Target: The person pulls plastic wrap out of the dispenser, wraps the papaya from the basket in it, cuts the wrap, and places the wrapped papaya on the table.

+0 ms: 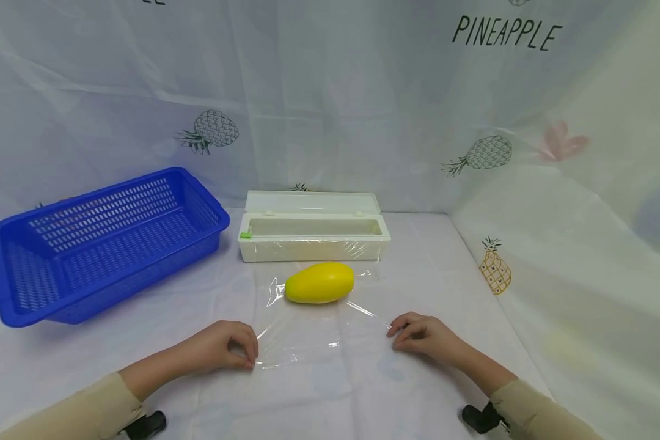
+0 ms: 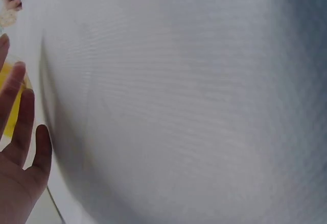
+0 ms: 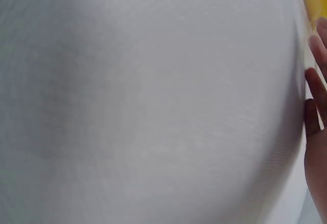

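Now the left hand (image 1: 221, 343) and right hand (image 1: 428, 337) pinch the clear film (image 1: 302, 333), yellow fruit (image 1: 320, 283) lying on it!

In the left wrist view the frame edge crops the left hand (image 2: 15, 183); in the right, the right hand (image 3: 317, 152). A blurred pale surface (image 2: 153, 91) fills most of both. In the head view, the yellow papaya (image 1: 319, 283) hides its underside, the clear film's (image 1: 308, 342) borders partly vanish, and both sleeves (image 1: 77, 409) run off the bottom.
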Tool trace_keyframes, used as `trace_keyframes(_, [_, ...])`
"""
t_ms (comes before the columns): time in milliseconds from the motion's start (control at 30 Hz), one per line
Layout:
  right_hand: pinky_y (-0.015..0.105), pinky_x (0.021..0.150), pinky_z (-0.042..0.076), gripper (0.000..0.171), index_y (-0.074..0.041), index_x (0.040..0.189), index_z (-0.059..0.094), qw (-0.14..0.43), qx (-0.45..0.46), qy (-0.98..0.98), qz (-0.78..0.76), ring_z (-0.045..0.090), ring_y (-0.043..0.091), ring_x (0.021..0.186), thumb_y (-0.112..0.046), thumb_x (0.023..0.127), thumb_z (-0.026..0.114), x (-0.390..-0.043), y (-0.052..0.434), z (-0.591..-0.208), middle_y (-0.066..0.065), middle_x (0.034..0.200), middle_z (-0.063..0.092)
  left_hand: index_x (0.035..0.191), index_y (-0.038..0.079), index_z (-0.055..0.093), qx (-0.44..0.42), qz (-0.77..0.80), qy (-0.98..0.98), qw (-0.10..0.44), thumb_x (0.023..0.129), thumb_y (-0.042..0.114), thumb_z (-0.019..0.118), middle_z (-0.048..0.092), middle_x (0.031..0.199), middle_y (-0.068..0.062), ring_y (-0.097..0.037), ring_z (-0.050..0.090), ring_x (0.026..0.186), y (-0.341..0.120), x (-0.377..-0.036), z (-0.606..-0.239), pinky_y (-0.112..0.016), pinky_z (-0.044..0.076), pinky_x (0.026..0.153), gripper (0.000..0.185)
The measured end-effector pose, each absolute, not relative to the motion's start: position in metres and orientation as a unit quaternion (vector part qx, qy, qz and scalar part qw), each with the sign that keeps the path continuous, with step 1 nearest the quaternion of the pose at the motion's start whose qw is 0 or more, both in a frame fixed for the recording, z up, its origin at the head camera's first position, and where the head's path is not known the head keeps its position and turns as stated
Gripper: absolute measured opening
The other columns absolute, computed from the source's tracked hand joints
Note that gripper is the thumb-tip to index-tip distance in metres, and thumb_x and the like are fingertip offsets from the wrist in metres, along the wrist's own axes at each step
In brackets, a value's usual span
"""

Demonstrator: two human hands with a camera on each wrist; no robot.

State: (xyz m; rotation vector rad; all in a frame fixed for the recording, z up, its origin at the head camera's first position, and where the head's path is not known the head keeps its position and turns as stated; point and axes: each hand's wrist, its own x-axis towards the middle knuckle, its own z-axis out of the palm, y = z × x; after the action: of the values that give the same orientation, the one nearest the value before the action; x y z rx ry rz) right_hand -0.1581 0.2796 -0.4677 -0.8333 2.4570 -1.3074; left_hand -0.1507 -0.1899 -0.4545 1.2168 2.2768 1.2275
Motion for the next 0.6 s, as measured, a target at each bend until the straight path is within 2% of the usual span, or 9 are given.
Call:
trace_keyframes(167, [0.022, 0.089, 0.048, 0.004, -0.009, 0.089, 0.076, 0.105, -0.309, 0.823, -0.464, 0.062, 0.02, 0.102, -0.008, 0.084, 0.075, -0.157, 0.279, -0.458, 0.007, 0.103, 0.07, 0.086, 0.015, 0.076, 0.402, 0.429, 0.798, 0.131, 0.08, 0.014, 0.08, 0.068, 0.089, 0.013, -0.006, 0.063, 0.085, -0.193, -0.149, -0.441, -0.026, 0.053, 0.078, 0.007])
trace_keyframes(400, [0.026, 0.065, 0.051, 0.006, -0.009, 0.092, 0.075, 0.071, -0.249, 0.851, -0.457, 0.061, 0.012, 0.077, -0.007, 0.088, 0.071, -0.153, 0.277, -0.439, 0.003, 0.093, 0.072, 0.092, 0.015, 0.078, 0.396, 0.404, 0.821, 0.079, 0.083, 0.018, 0.078, 0.07, 0.093, 0.012, -0.007, 0.064, 0.089, -0.197, -0.151, -0.419, -0.026, 0.053, 0.081, 0.009])
trace_keyframes(500, [0.031, 0.064, 0.055, 0.007, -0.006, 0.094, 0.074, 0.07, -0.22, 0.841, -0.49, 0.063, 0.015, 0.073, -0.005, 0.089, 0.069, -0.155, 0.276, -0.431, 0.012, 0.092, 0.072, 0.093, 0.016, 0.078, 0.396, 0.392, 0.829, 0.04, 0.083, 0.014, 0.078, 0.071, 0.096, 0.008, -0.009, 0.065, 0.092, -0.196, -0.153, -0.412, -0.027, 0.054, 0.083, 0.01])
trace_keyframes(600, [0.034, 0.069, 0.058, 0.008, -0.001, 0.096, 0.072, 0.07, -0.228, 0.821, -0.519, 0.067, 0.019, 0.077, -0.001, 0.09, 0.067, -0.159, 0.276, -0.425, 0.022, 0.094, 0.069, 0.094, 0.021, 0.078, 0.375, 0.38, 0.845, 0.007, 0.081, 0.011, 0.079, 0.071, 0.1, 0.009, -0.01, 0.066, 0.095, -0.195, -0.154, -0.406, -0.027, 0.053, 0.085, 0.016])
